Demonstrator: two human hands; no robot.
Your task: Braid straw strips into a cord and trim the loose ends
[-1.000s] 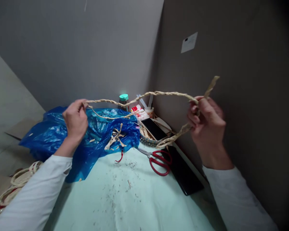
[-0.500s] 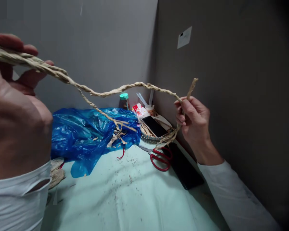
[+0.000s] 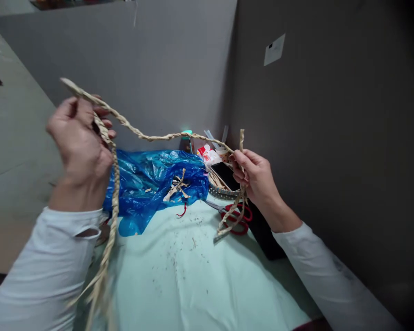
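A pale, twisted straw cord (image 3: 165,137) sags slightly between my two raised hands. My left hand (image 3: 84,126) is closed on it, with a thick end poking out past the fingers at upper left. From that same hand a braided length (image 3: 115,197) hangs down past the wrist, its loose strands blurred at the bottom. My right hand (image 3: 257,172) pinches the cord's other part; a short stub stands up above the thumb. Below that hand dangles a loop of thinner cord (image 3: 227,225), overlapping the red-handled scissors (image 3: 236,225) on the table.
A crumpled blue plastic bag (image 3: 141,179) with straw scraps lies at the back of the pale green tabletop (image 3: 200,285). A phone (image 3: 224,175) rests on a tray. A dark flat object (image 3: 267,239) lies by the right-hand grey partition (image 3: 331,115).
My left hand has moved away from the camera, toward the right, and the braided length now hangs from it. My right hand has shifted a little left. The view has turned slightly left.
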